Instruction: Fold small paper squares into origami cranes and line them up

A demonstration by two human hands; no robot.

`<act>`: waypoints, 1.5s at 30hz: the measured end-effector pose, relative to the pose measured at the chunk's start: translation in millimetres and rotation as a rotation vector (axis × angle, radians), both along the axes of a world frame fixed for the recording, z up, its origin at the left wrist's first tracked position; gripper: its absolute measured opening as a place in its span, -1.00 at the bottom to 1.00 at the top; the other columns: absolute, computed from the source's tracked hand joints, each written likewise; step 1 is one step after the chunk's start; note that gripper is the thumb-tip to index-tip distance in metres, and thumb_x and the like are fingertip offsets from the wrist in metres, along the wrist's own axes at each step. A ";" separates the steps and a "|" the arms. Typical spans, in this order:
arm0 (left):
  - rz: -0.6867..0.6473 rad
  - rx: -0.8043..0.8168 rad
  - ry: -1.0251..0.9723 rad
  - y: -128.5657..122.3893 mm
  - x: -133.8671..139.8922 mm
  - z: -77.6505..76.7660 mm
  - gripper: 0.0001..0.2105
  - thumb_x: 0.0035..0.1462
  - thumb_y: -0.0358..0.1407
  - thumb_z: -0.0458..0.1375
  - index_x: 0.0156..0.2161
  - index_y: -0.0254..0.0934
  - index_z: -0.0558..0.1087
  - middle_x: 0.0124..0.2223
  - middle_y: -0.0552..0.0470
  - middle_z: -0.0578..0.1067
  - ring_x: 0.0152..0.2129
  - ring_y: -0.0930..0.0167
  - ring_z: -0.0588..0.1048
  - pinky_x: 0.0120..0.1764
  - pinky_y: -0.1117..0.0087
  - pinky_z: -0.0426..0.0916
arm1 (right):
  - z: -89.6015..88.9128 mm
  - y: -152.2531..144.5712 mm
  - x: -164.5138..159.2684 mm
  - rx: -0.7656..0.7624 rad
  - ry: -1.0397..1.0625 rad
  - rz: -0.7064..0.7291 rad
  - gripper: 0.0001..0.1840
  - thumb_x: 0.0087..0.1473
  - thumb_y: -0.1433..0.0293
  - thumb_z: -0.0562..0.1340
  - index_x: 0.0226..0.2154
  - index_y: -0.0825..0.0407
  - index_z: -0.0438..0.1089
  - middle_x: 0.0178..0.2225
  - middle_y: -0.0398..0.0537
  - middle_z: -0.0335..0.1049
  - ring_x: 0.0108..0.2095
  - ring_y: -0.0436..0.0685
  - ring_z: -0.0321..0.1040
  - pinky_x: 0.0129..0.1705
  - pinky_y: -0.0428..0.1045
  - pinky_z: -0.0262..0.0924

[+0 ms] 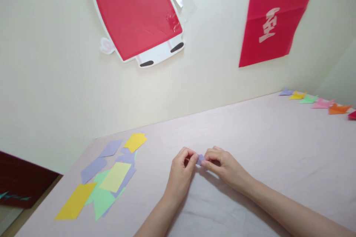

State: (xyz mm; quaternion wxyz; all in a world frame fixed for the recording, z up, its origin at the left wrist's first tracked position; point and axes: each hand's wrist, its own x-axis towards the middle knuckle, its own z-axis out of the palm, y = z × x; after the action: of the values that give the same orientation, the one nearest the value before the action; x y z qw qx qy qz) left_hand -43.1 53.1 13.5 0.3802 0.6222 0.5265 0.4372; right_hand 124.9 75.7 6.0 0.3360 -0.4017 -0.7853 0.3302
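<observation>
A small piece of purple paper [200, 160] is pinched between my two hands, just above the pale cloth-covered surface [239, 137]. My left hand [183, 168] grips its left side with thumb and forefinger. On the other side, my right hand [224, 164] holds the right edge in a similar pinch. Most of the paper is hidden by the fingers, so its folds cannot be made out.
Loose yellow [76, 202], purple [94, 169] and green sheets [104, 198] lie overlapping at the left. Several folded paper shapes [338, 109] in different colours line the far right. Behind stands a wall with a cartoon cutout [136, 14] and a red banner [274, 26].
</observation>
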 end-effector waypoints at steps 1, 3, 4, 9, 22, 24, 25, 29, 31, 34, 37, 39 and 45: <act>0.000 -0.004 -0.015 -0.4 1.0 -0.7 -0.80 0.21 -0.23 0.07 -0.42 -0.27 0.35 -0.43 0.10 0.37 -0.45 0.44 0.33 -0.36 0.46 0.21 | 0.3 -0.4 -0.2 0.013 0.003 0.007 -0.63 0.20 0.31 0.13 -0.62 0.02 0.25 -0.56 -0.16 0.26 -0.41 0.08 0.19 -0.30 -0.01 0.07; 0.008 -0.016 -0.044 -0.8 1.7 -2.1 -0.78 0.20 -0.21 0.09 -0.43 -0.27 0.35 -0.45 0.11 0.36 -0.46 0.44 0.32 -0.37 0.45 0.21 | 0.4 -1.1 -0.9 0.016 0.029 0.011 -0.59 0.22 0.29 0.11 -0.64 0.02 0.22 -0.57 -0.17 0.23 -0.42 0.07 0.18 -0.31 -0.01 0.08; 0.015 -0.022 -0.059 -0.8 1.6 -2.9 -0.78 0.20 -0.20 0.09 -0.43 -0.28 0.35 -0.46 0.11 0.35 -0.47 0.45 0.31 -0.37 0.45 0.21 | 0.4 -1.5 -1.3 0.009 0.050 0.011 -0.58 0.22 0.28 0.11 -0.65 0.02 0.22 -0.58 -0.17 0.22 -0.41 0.07 0.19 -0.32 -0.01 0.08; 0.020 0.000 -0.099 -1.9 -0.5 -5.9 -0.79 0.19 -0.19 0.11 -0.39 -0.27 0.35 -0.44 0.11 0.37 -0.46 0.45 0.32 -0.35 0.44 0.22 | -0.4 -2.0 -2.6 -0.029 0.123 0.013 -0.54 0.24 0.21 0.10 -0.65 0.02 0.26 -0.58 -0.17 0.21 -0.40 0.08 0.20 -0.29 -0.01 0.12; 0.001 0.193 0.201 -12.0 7.2 -1.5 -0.89 0.24 -0.37 0.02 -0.33 -0.23 0.33 -0.30 0.07 0.39 -0.38 0.43 0.38 -0.30 0.42 0.25 | 1.1 1.1 -2.1 0.023 0.223 -0.065 -0.84 0.15 0.31 0.21 -0.41 0.02 0.40 -0.35 -0.08 0.33 -0.29 0.10 0.26 -0.24 0.00 0.15; 0.020 0.204 0.186 -11.8 7.1 -1.9 -0.89 0.24 -0.36 0.01 -0.33 -0.22 0.33 -0.30 0.07 0.38 -0.38 0.43 0.38 -0.31 0.43 0.25 | 0.9 0.7 -2.4 0.037 0.190 -0.074 -0.84 0.16 0.32 0.19 -0.42 0.02 0.38 -0.36 -0.08 0.33 -0.30 0.10 0.25 -0.24 0.01 0.15; 0.028 0.206 0.177 -11.7 7.0 -1.9 -0.89 0.25 -0.36 0.01 -0.33 -0.22 0.33 -0.30 0.07 0.38 -0.38 0.43 0.38 -0.31 0.43 0.25 | 0.7 0.4 -2.6 0.043 0.178 -0.073 -0.84 0.16 0.32 0.19 -0.42 0.01 0.36 -0.36 -0.08 0.34 -0.31 0.10 0.25 -0.24 0.01 0.15; 0.010 0.161 0.123 -10.7 6.4 -1.2 -0.89 0.24 -0.34 0.01 -0.33 -0.23 0.35 -0.33 0.07 0.41 -0.39 0.43 0.39 -0.32 0.43 0.25 | 0.1 -0.5 -3.0 0.064 0.158 -0.062 -0.86 0.17 0.36 0.17 -0.42 0.01 0.33 -0.34 -0.08 0.35 -0.30 0.10 0.24 -0.24 0.01 0.15; -0.018 0.116 0.062 -9.9 5.9 -0.7 -0.89 0.23 -0.34 0.02 -0.33 -0.24 0.36 -0.34 0.07 0.43 -0.38 0.42 0.41 -0.31 0.44 0.26 | 0.4 -1.2 -3.2 0.077 0.154 -0.063 -0.87 0.16 0.37 0.17 -0.42 0.01 0.32 -0.34 -0.08 0.34 -0.29 0.10 0.24 -0.22 0.01 0.15; -0.032 0.087 -0.010 -8.7 4.7 -0.8 -0.95 0.17 -0.37 0.06 -0.31 -0.24 0.36 -0.33 0.07 0.45 -0.35 0.41 0.42 -0.27 0.44 0.28 | 1.6 -2.2 -3.0 0.089 0.155 -0.061 -0.87 0.16 0.38 0.16 -0.43 0.01 0.31 -0.34 -0.09 0.33 -0.28 0.11 0.24 -0.21 0.01 0.13; -0.036 0.107 -0.010 -7.9 3.2 -2.2 -0.90 0.10 -0.42 0.07 -0.25 -0.25 0.37 -0.27 0.04 0.46 -0.30 0.40 0.42 -0.21 0.42 0.29 | 3.2 -2.4 -2.4 0.092 0.167 -0.055 -0.86 0.17 0.38 0.15 -0.43 0.01 0.31 -0.35 -0.09 0.33 -0.29 0.10 0.23 -0.22 0.00 0.13; -0.021 0.121 0.014 -7.3 2.4 -3.6 -0.87 0.08 -0.44 0.07 -0.24 -0.25 0.38 -0.27 0.03 0.45 -0.29 0.39 0.42 -0.20 0.41 0.29 | 3.9 -1.9 -1.6 0.084 0.179 -0.062 -0.86 0.17 0.37 0.15 -0.43 0.01 0.30 -0.36 -0.09 0.32 -0.30 0.10 0.23 -0.23 0.00 0.13; 0.039 0.112 0.079 -7.0 4.0 -3.4 -0.96 0.09 -0.39 0.09 -0.38 -0.25 0.36 -0.36 0.06 0.44 -0.38 0.40 0.41 -0.29 0.42 0.27 | 4.1 -0.5 -0.2 0.073 0.212 -0.066 -0.88 0.16 0.36 0.14 -0.41 0.00 0.28 -0.33 -0.08 0.32 -0.28 0.11 0.23 -0.22 0.02 0.15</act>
State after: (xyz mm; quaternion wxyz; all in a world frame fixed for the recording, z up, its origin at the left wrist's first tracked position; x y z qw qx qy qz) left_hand -39.1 46.1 10.1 0.3152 0.6489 0.5278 0.4482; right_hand 124.8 75.2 10.0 0.4423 -0.3776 -0.7432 0.3308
